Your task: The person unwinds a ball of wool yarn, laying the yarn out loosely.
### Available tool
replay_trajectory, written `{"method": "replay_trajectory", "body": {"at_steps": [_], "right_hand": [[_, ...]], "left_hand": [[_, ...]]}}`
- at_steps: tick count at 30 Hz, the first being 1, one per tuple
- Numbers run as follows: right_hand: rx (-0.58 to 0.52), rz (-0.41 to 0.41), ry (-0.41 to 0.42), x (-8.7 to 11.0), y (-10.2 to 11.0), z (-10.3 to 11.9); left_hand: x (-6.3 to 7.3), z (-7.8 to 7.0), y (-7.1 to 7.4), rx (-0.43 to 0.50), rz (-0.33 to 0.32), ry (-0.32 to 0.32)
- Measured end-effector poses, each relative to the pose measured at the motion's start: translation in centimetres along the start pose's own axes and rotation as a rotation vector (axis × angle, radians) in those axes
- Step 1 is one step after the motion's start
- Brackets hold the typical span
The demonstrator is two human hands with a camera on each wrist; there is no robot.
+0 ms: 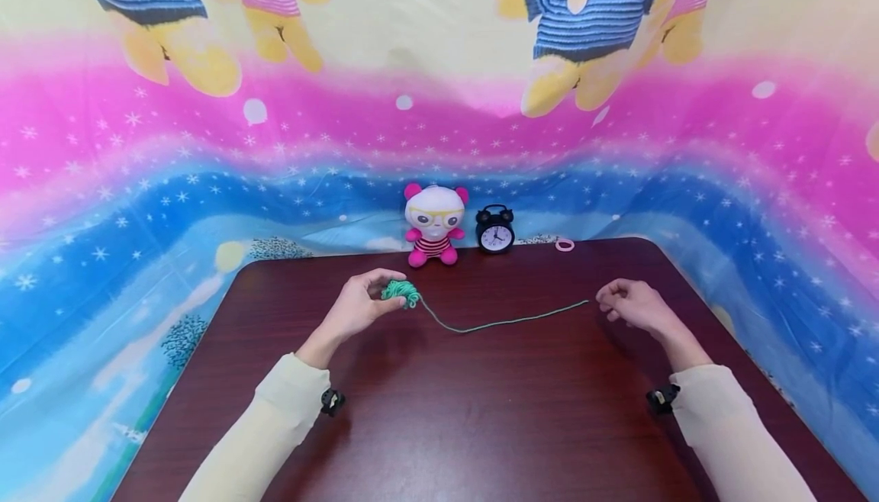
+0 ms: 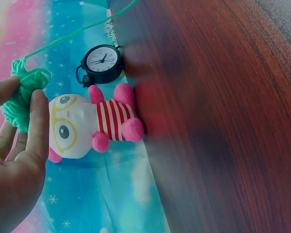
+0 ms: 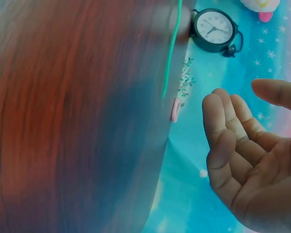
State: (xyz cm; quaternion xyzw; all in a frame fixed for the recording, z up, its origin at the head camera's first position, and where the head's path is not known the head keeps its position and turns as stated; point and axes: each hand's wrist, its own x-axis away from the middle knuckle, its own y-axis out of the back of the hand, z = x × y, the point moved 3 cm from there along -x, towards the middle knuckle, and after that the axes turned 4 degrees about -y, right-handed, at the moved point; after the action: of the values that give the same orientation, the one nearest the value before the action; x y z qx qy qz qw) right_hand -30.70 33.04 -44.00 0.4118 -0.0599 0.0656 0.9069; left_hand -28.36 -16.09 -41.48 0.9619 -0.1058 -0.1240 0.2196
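Observation:
A small bundle of green yarn [image 1: 400, 291] is pinched between the thumb and fingers of my left hand [image 1: 353, 305], above the table's far part. In the left wrist view the looped yarn bundle [image 2: 24, 99] shows between the fingertips. From it a single yarn strand [image 1: 494, 324] sags and runs right, its free end lying just short of my right hand [image 1: 635, 305]. That hand holds nothing; in the right wrist view its fingers [image 3: 214, 114] are loosely bent and the thumb stands apart. The yarn strand [image 3: 171, 53] ends away from those fingers.
At the back edge of the dark wooden table [image 1: 467, 418] sit a pink and white plush toy [image 1: 434, 227] and a black alarm clock [image 1: 495, 231]. A pink ring [image 1: 565, 245] lies right of the clock. A patterned cloth [image 1: 439, 120] hangs behind.

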Motion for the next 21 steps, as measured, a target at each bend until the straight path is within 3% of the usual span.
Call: {"method": "replay_trajectory", "body": {"at_steps": [9,21], "right_hand": [[-0.077,0.028,0.05,-0.5,-1.0,1.2],[-0.145,-0.004,0.144,-0.4,-3.2,5.2]], "left_hand": [[0.0,-0.1,0.0,-0.003,-0.01,-0.002],[0.0,-0.4,0.2,-0.001,-0.035,0.005]]}}
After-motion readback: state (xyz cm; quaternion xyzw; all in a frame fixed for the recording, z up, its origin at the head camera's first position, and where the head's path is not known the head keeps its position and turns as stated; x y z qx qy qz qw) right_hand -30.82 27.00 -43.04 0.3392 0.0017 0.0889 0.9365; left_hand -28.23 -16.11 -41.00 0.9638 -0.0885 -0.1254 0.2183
